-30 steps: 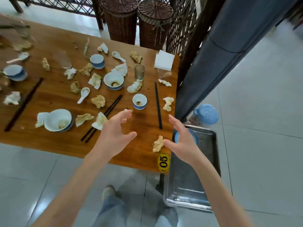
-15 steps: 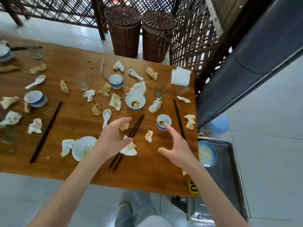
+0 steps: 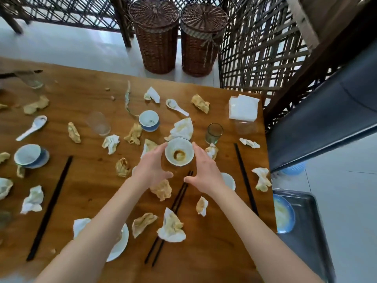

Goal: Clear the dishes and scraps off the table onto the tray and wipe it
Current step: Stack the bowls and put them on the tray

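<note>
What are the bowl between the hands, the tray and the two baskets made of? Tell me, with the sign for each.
Bowl: looks like glazed ceramic, glossy white inside with a brown sauce stain.
Tray: seemingly metal, perhaps stainless steel, grey with a dull sheen.
Baskets: woven wicker or rattan, brown, the weave plainly visible.

Table amber-brown wood. Bowl white, brown sauce stain inside. Chopsticks black. Napkins white, at far right corner. Baskets dark brown wicker. Tray grey metal; plate blue-rimmed.
</note>
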Demonstrator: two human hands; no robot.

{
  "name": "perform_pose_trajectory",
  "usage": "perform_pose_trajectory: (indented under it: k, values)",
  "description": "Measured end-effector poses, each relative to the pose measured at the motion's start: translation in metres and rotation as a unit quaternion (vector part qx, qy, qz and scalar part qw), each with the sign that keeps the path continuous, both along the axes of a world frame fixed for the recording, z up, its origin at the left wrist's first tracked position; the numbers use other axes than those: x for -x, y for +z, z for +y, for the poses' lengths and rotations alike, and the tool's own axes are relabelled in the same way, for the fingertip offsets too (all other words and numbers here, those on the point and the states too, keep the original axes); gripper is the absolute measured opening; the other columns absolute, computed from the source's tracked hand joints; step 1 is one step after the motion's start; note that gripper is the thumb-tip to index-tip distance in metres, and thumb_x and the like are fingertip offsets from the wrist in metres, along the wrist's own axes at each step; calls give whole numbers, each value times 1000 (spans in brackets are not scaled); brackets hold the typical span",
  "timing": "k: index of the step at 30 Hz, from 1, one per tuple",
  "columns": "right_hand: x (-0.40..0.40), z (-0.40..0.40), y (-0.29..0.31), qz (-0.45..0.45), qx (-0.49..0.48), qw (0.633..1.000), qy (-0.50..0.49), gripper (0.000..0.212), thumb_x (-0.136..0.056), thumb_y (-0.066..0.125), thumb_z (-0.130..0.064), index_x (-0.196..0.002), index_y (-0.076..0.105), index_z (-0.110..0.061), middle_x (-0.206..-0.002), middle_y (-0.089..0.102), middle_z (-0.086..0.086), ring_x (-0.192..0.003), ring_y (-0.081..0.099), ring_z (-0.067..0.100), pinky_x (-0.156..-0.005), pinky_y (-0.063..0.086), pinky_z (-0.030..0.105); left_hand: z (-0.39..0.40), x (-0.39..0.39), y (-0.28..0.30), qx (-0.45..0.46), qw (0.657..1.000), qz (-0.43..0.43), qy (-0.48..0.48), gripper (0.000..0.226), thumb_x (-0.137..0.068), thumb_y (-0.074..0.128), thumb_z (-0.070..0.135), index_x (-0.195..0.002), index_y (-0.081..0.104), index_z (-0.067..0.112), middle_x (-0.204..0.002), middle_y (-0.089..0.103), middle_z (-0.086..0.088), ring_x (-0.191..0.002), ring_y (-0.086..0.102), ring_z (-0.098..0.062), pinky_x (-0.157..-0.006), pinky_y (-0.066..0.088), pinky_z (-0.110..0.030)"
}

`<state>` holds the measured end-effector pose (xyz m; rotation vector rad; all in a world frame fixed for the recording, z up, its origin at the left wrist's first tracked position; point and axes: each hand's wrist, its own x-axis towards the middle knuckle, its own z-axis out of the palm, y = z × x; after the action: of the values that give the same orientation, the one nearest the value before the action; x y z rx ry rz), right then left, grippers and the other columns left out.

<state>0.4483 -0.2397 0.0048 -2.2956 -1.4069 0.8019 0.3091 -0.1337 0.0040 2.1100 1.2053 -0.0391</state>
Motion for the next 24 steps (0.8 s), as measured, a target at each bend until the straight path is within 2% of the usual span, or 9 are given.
perform_pose_trajectory:
  k: [2,5,10,15,20,24]
  values:
    - [-2,16,-8,-14,13,1000,-8,114,-68,81,-33,-149,1,-25,-156,16,-2,-142,18,17,-112,28,42,12,-8,-10,0,1000,3,-19,112,-60,87,23,-148,18,25,-146,39,-1,-132,39,-21,-105,38,-36]
    - [-5,34,-20,-19,49,998,-17,116,-69,81,-27,-148,-3,-23,-156,16,0,-141,21,21,-111,29,46,23,-13,-24,-6,999,8,-44,115,-58,88,24,-148,16,21,-139,47,-5,-126,44,-24,-101,41,-35]
    - [-9,46,-31,-19,81,996,-27,104,-71,79,-21,-149,10,-14,-152,27,4,-136,30,25,-111,28,43,33,-13,-39,-22,999,-26,-43,99,-57,88,25,-141,36,17,-132,54,-4,-121,49,-22,-95,40,-30]
    - [-7,46,-31,-3,45,998,-52,91,-67,79,-15,-142,28,-16,-142,42,2,-129,40,23,-105,36,46,39,-14,-41,-14,998,-51,-46,94,-54,90,23,-136,43,19,-127,59,-1,-116,53,-19,-93,42,-29]
    - [3,43,-22,-5,-7,997,-73,87,-61,83,-14,-135,36,-21,-132,49,1,-120,47,23,-95,44,37,42,-3,-32,-15,994,-88,-63,89,-52,91,23,-131,48,20,-119,62,3,-109,55,-15,-84,37,-20]
    - [19,34,-9,2,-41,996,-78,87,-59,84,-16,-133,38,-23,-129,52,-1,-117,48,19,-90,43,30,38,17,-14,-21,992,-102,-67,91,-52,91,25,-132,48,21,-122,61,3,-110,54,-16,-91,45,-28]
